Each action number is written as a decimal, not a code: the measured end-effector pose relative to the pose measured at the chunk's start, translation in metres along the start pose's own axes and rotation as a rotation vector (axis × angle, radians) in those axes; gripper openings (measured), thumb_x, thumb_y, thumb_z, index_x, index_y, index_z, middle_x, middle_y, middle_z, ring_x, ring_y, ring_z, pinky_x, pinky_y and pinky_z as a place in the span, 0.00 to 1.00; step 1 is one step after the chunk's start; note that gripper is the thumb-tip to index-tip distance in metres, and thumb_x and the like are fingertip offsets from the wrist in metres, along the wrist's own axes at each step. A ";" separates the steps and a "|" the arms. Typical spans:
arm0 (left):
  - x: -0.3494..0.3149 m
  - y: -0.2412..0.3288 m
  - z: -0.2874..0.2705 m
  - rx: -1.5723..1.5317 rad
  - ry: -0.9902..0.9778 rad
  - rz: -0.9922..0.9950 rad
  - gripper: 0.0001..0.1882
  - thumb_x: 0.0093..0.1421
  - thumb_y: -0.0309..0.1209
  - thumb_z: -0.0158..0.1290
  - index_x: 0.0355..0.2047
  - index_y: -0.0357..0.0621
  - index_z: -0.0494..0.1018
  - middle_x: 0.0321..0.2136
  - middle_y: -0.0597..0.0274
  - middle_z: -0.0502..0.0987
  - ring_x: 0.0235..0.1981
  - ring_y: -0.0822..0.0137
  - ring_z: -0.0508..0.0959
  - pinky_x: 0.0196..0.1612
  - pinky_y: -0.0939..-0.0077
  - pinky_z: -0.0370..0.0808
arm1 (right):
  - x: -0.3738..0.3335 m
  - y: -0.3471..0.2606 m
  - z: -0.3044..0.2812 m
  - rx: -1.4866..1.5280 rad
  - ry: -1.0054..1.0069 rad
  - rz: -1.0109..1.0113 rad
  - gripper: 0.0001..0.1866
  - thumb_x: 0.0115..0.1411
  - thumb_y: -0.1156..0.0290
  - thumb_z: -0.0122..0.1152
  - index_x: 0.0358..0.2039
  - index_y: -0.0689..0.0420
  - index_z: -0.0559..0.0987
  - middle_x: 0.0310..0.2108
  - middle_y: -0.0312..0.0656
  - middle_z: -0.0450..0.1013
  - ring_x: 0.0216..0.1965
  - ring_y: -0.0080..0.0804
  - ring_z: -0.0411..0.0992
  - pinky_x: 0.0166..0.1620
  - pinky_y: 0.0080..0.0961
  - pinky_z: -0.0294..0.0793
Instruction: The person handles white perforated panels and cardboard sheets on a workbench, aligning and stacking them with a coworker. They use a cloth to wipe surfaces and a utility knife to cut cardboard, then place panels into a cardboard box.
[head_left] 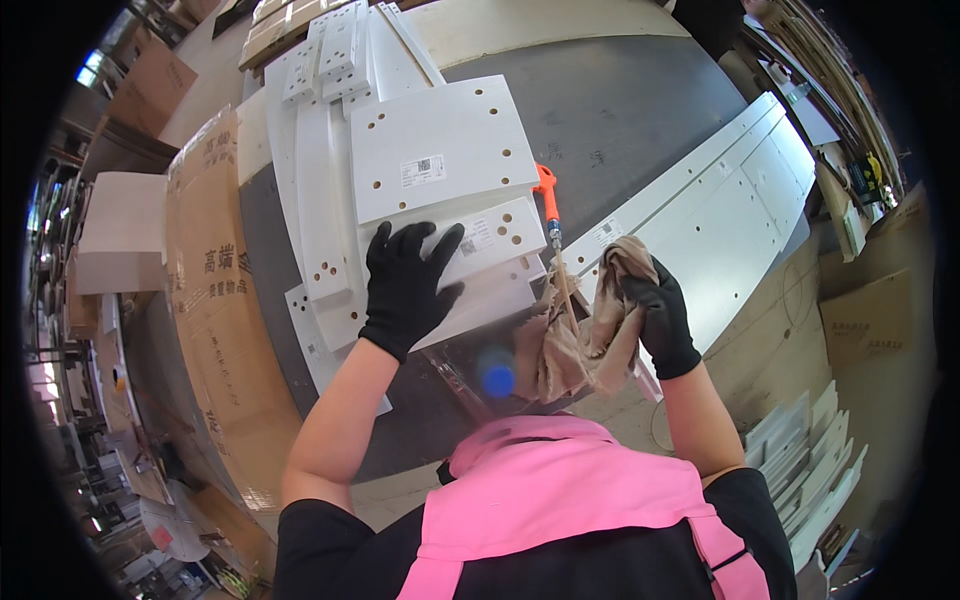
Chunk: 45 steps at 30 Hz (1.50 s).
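Observation:
My left hand (410, 288), in a black glove, rests with fingers spread on a stack of white drilled panels. Its fingertips lie on a white panel (512, 228) with a label, just in front of a larger white panel (445, 125) with round holes. In my right hand (662, 318), also gloved in black, a crumpled beige-brown rag (622, 275) is gripped, and its loose folds hang toward me. Behind the rag lies an orange air blow gun (546, 190), whose hose runs down beneath the cloth. A blurred blue cap (497, 378) shows between my arms.
Long white panels (715, 205) lie diagonally at the right of the dark tabletop (620, 100). More narrow white boards (315, 190) are stacked at the left. A long brown carton (215, 300) stands beside the table's left. Upright white boards (815, 470) stand at lower right.

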<state>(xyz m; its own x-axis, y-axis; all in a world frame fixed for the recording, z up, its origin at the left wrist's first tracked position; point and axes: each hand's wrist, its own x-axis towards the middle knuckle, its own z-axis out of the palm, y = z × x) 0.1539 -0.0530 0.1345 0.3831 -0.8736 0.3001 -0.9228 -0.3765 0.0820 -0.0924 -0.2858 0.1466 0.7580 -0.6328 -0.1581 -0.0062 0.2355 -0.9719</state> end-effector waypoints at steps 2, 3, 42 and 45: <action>0.003 0.006 -0.005 -0.063 -0.100 -0.060 0.47 0.44 0.46 0.66 0.64 0.53 0.61 0.49 0.55 0.67 0.53 0.55 0.66 0.59 0.53 0.58 | -0.011 -0.004 0.002 0.094 -0.011 0.024 0.24 0.56 0.78 0.50 0.55 0.67 0.72 0.49 0.42 0.74 0.49 0.28 0.72 0.55 0.23 0.68; 0.004 0.008 -0.007 -0.100 -0.125 -0.082 0.50 0.42 0.47 0.67 0.65 0.52 0.60 0.47 0.55 0.67 0.51 0.55 0.66 0.57 0.54 0.61 | -0.018 -0.005 0.005 0.143 -0.026 0.032 0.24 0.57 0.77 0.50 0.55 0.67 0.71 0.49 0.42 0.74 0.50 0.28 0.72 0.56 0.24 0.68; -0.029 0.027 -0.069 0.044 -0.106 -0.138 0.50 0.43 0.47 0.67 0.65 0.46 0.60 0.51 0.49 0.70 0.53 0.52 0.70 0.53 0.58 0.70 | -0.060 0.004 -0.056 -0.246 0.097 -0.355 0.18 0.57 0.72 0.60 0.47 0.64 0.75 0.43 0.41 0.76 0.45 0.31 0.73 0.52 0.25 0.70; -0.023 -0.013 -0.052 0.041 -0.122 0.016 0.47 0.45 0.45 0.67 0.65 0.52 0.61 0.54 0.52 0.70 0.57 0.53 0.68 0.63 0.54 0.58 | -0.075 0.006 -0.058 -0.246 0.092 -0.403 0.14 0.61 0.70 0.58 0.46 0.63 0.76 0.41 0.38 0.75 0.43 0.24 0.71 0.49 0.21 0.69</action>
<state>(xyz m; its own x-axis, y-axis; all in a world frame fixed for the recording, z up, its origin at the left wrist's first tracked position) 0.1548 -0.0123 0.1765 0.3730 -0.9096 0.1830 -0.9272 -0.3726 0.0381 -0.1873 -0.2801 0.1426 0.6708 -0.7031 0.2357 0.1141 -0.2163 -0.9697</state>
